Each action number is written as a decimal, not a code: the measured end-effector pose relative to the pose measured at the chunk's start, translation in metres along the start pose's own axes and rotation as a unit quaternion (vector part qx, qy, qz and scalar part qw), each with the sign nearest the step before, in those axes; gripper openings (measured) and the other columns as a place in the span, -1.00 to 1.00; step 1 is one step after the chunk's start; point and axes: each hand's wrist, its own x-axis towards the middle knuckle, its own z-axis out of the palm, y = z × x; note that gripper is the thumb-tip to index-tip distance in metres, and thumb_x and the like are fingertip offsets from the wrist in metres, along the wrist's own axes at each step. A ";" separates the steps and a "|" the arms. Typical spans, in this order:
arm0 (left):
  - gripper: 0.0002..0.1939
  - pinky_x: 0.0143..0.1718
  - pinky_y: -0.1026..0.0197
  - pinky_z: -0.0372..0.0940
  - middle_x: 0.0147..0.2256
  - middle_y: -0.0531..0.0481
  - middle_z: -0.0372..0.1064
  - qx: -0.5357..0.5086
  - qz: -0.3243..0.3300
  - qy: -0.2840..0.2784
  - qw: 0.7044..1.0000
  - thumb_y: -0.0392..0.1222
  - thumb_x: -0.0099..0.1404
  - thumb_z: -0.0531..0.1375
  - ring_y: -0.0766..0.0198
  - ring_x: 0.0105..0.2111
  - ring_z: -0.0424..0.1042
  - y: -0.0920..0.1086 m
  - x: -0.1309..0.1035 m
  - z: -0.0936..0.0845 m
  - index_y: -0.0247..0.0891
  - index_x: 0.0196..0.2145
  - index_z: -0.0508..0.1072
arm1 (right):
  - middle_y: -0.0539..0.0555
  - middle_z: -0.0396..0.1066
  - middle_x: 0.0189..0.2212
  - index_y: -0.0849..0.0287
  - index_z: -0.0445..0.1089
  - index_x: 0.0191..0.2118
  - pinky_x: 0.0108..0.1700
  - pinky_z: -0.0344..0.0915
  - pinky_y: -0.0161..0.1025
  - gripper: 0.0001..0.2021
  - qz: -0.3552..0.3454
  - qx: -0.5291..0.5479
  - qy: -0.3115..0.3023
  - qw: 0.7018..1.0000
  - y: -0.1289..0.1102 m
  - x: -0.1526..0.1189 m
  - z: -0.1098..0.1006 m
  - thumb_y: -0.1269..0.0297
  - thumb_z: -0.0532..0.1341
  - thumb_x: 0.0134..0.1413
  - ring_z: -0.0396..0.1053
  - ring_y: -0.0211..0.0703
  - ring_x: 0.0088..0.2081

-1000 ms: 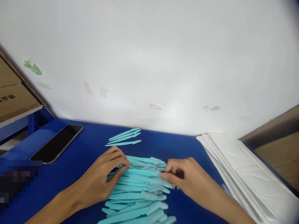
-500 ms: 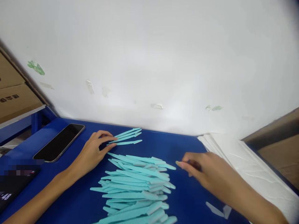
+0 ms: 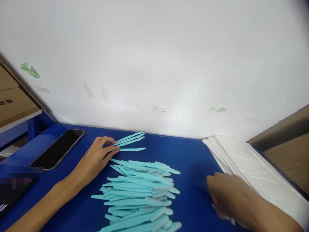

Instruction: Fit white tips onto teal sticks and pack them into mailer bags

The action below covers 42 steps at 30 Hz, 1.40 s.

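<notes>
My left hand (image 3: pixel 98 153) pinches the thin handle ends of several turquoise eyebrow razors (image 3: pixel 130 140) fanned out near the wall, one lying a little apart from the others. Closer to me lies a big loose pile of the same razors (image 3: pixel 142 185), their wider ends pointing right. My right hand (image 3: pixel 230 195) is to the right of the pile, low over the blue table, smeared by motion with its fingertips turned down and hidden. Part of a small translucent plastic piece (image 3: pixel 232 221) shows beneath it.
A phone (image 3: pixel 58 149) lies on the blue table (image 3: pixel 190 154) at left, with a second dark device (image 3: pixel 14 193) nearer me. White plastic sheets (image 3: pixel 256 170) are stacked at right. Cardboard boxes (image 3: pixel 16 106) stand at left, and a white wall (image 3: pixel 154 64) rises behind.
My right hand has moved right and toward me, away from the pile's edge to the small translucent pieces, now mostly covered. My left hand stays on the fanned razors. The view has shifted slightly.
</notes>
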 end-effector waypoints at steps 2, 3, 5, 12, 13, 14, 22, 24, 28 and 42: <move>-0.58 -0.17 0.08 0.31 -0.07 -0.15 0.38 0.025 0.020 -0.004 0.999 0.02 0.56 0.01 0.06 -0.12 0.33 0.003 0.000 -0.001 -0.21 -0.15 0.61 | -0.04 0.32 -0.80 0.14 0.26 -0.84 -0.59 -0.07 -0.30 -0.65 0.000 -0.009 -0.058 0.998 -0.004 0.002 0.000 0.74 0.23 -0.41 0.47 -0.06 -0.65; -0.60 -0.16 0.07 0.32 -0.07 -0.16 0.38 0.038 0.030 -0.006 0.999 -0.01 0.56 0.01 0.05 -0.11 0.33 0.005 0.000 -0.001 -0.25 -0.14 0.60 | -0.03 0.36 -0.78 0.15 0.25 -0.83 -0.59 -0.07 -0.30 -0.65 0.004 -0.017 -0.088 0.996 -0.004 0.001 -0.001 0.74 0.22 -0.39 0.50 -0.05 -0.61; -0.63 -0.12 0.04 0.31 -0.08 -0.17 0.39 0.062 0.047 -0.008 0.997 -0.07 0.57 0.01 0.04 -0.10 0.33 0.006 0.000 0.000 -0.29 -0.14 0.57 | -0.01 0.43 -0.72 0.15 0.27 -0.78 -0.58 -0.10 -0.30 -0.68 -0.004 -0.026 -0.093 0.995 -0.003 0.001 0.001 0.73 0.23 -0.36 0.53 -0.04 -0.56; -0.77 -0.09 0.07 0.27 -0.17 -0.05 0.50 0.009 0.041 0.021 0.999 -0.13 0.57 0.04 0.14 -0.17 0.42 0.016 0.001 -0.007 -0.24 -0.09 0.47 | -0.05 0.53 -0.52 0.02 0.42 -0.18 -0.52 0.01 -0.22 -0.88 -0.098 -0.015 0.084 0.992 0.002 0.007 0.004 0.38 0.16 0.28 0.54 -0.02 -0.49; -0.79 -0.10 0.10 0.27 -0.19 -0.02 0.50 -0.014 0.037 0.031 0.999 -0.14 0.57 0.05 0.17 -0.19 0.42 0.021 0.001 -0.009 -0.23 -0.09 0.46 | -0.06 0.54 -0.48 0.00 0.40 -0.15 -0.50 0.09 -0.22 -0.88 -0.111 0.010 0.108 0.988 -0.001 0.008 0.000 0.33 0.13 0.35 0.55 -0.03 -0.45; -0.82 -0.10 0.13 0.28 -0.20 0.00 0.50 -0.040 0.034 0.038 0.998 -0.15 0.56 0.07 0.19 -0.19 0.43 0.025 0.000 -0.010 -0.21 -0.09 0.46 | -0.06 0.56 -0.42 -0.02 0.39 -0.12 -0.46 0.16 -0.22 -0.87 -0.126 0.038 0.136 0.982 -0.005 0.009 -0.003 0.28 0.09 0.40 0.56 -0.04 -0.41; -0.82 -0.18 0.30 0.34 -0.21 0.07 0.48 -0.190 0.032 0.041 0.980 -0.29 0.52 0.10 0.29 -0.20 0.42 0.059 -0.006 -0.009 -0.11 -0.04 0.46 | -0.08 0.57 -0.17 -0.10 0.46 0.02 -0.24 0.41 -0.28 -0.74 -0.216 0.123 0.310 0.918 -0.032 0.008 -0.015 0.13 0.02 0.51 0.57 -0.19 -0.24; -0.81 -0.19 0.31 0.35 -0.22 0.07 0.47 -0.204 0.035 0.036 0.978 -0.31 0.51 0.11 0.30 -0.21 0.42 0.064 -0.007 -0.010 -0.10 -0.04 0.46 | -0.06 0.57 -0.20 -0.05 0.48 0.01 -0.22 0.42 -0.29 -0.73 -0.234 0.115 0.317 0.912 -0.035 0.008 -0.014 0.16 0.02 0.51 0.56 -0.21 -0.26; -0.81 -0.21 0.29 0.36 -0.23 0.05 0.47 -0.221 0.031 0.035 0.974 -0.33 0.50 0.12 0.29 -0.23 0.41 0.071 -0.008 -0.013 -0.11 -0.06 0.47 | -0.04 0.58 -0.23 0.01 0.50 -0.01 -0.21 0.43 -0.32 -0.74 -0.261 0.115 0.323 0.902 -0.040 0.008 -0.014 0.23 0.05 0.50 0.55 -0.23 -0.26; -0.76 -0.21 0.20 0.34 -0.23 0.03 0.51 -0.194 0.093 0.021 0.976 -0.40 0.47 0.13 0.24 -0.25 0.41 0.090 -0.011 -0.022 -0.10 -0.01 0.42 | 0.07 0.58 -0.34 0.17 0.54 -0.09 -0.26 0.43 -0.29 -0.74 -0.321 0.111 0.360 0.869 -0.059 0.009 -0.002 0.36 0.07 0.47 0.52 -0.17 -0.34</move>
